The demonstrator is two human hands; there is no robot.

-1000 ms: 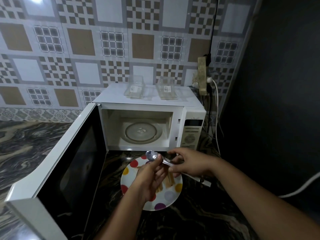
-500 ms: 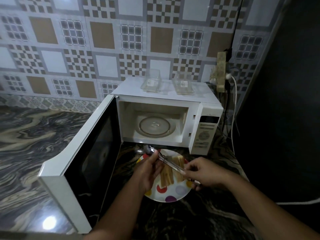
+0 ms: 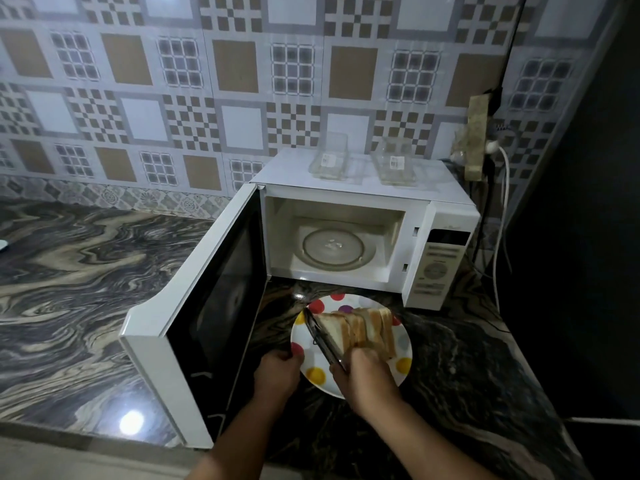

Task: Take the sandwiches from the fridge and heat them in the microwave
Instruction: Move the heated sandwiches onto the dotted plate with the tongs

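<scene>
Head view — tongs now lowered beside the sandwiches; my right grip clasps them, left grip pinches the plate — ready for the microwave.

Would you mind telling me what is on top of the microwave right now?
Two clear plastic containers sit side by side on the microwave, each with a small label. They look empty, though glare hides their bottoms; the rest of the top is bare.
</scene>
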